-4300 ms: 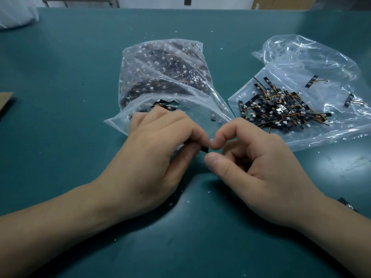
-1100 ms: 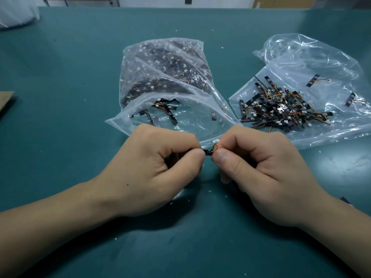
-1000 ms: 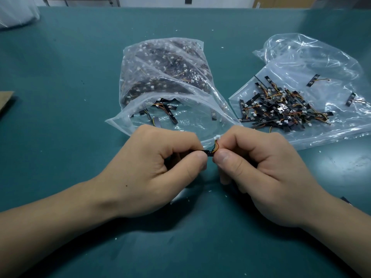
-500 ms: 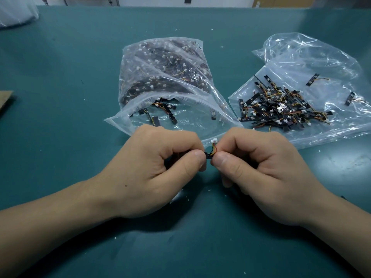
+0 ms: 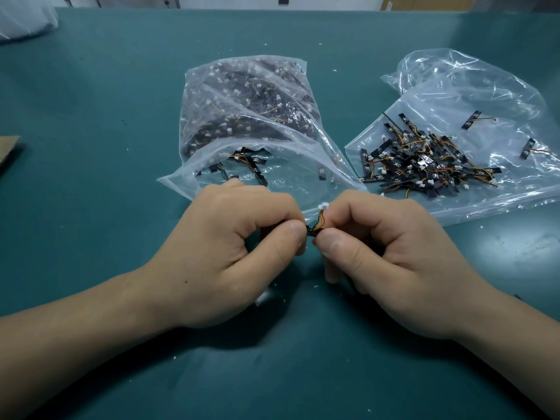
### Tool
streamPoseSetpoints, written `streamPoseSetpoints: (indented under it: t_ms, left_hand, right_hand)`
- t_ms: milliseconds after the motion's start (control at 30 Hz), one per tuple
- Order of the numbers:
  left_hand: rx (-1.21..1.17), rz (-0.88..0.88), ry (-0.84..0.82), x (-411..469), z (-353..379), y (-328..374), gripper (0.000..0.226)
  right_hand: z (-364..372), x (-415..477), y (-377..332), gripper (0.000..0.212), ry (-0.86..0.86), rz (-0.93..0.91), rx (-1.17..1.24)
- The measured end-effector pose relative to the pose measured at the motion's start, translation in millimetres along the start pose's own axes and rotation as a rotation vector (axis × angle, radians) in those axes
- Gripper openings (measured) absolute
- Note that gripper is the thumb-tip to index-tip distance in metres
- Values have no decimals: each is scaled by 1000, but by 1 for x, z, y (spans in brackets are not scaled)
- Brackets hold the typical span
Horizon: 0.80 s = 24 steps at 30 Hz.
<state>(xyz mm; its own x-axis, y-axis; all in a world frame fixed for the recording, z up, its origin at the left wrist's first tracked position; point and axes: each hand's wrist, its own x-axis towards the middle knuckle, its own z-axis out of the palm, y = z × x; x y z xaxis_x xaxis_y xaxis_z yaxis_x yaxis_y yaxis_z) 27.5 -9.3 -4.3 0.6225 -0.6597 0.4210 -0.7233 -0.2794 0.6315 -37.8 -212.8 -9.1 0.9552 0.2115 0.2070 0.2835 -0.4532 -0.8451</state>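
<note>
Left hand (image 5: 230, 253): pinches the black strip (image 5: 311, 231).
Right hand (image 5: 391, 259): pinches the strip's wires (image 5: 320, 220).
Place: near worktop (image 5: 91, 116).

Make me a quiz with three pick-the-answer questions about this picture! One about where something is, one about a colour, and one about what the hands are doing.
1. Where does the stuffed bag lie?
A. Left of the flatter bag
B. Right of it
C. On top of it

2. What colour is the table?
A. Red
B. Teal green
C. White

3. What are the left hand and right hand doing?
A. Lying flat
B. Lifting a bag
C. Pinching one small wired part between them

Answers:
1 A: the stuffed bag sits in the middle, and the flatter one lies off to its right.
2 B: the bare top is teal green all over.
3 C: both hands nip the part from either side, and its white plug sticks up between them.
</note>
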Motion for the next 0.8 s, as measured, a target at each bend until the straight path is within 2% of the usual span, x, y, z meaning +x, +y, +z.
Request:
streamPoseSetpoints:
  t_ms: [167,267,367,467,533,600,667,733,800]
  left_hand:
    - [-56,-28,-40,-2,0,-4,31]
    - [-41,-17,-79,-1,1,-4,31]
    - [-112,-14,-2,0,-1,-4,31]
    - [-166,-59,115,-1,-1,-6,31]
    - [-117,-89,158,0,1,-7,26]
    - [-25,-101,178,2,3,-8,17]
    - [28,-114,202,3,4,-8,17]
    - [75,-116,209,2,3,-8,19]
    - [199,-184,147,1,4,-9,23]
  right_hand:
    - [-1,0,0,37,-66,-11,-81]
    - [-2,-1,2,37,-28,-17,-93]
    - [0,-2,2,34,28,-50,-58]
    - [-2,-2,2,31,218,-71,171]
    - [-6,2,3,26,384,-14,361]
    - [-9,5,7,27,450,64,453]
    - [-8,5,8,20,419,62,412]
    - [-4,1,6,21,324,-6,244]
    - [0,-3,6,21,223,-60,112]
